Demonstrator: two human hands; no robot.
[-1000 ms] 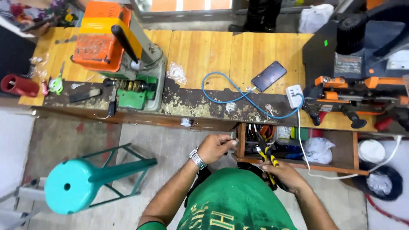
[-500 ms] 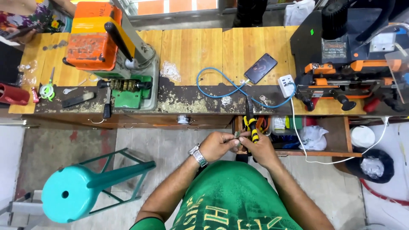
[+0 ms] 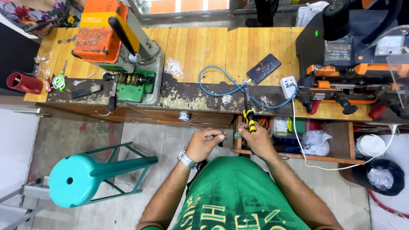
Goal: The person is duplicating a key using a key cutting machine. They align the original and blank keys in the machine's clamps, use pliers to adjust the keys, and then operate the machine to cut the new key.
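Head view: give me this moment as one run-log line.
left hand: closed on a small item, unclear | right hand: grips yellow-black pliers | place: above open drawer

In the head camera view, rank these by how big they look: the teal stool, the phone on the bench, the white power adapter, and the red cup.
1. teal stool, though it sits nearer the camera
2. red cup and phone, too alike to rank
3. white power adapter

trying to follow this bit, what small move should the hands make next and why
Probably bring the pliers down onto the small green-topped piece. The right hand holds the yellow-and-black pliers tips-up above the piece, and the left hand pinches something small beside it, so the hands look set for gripping.
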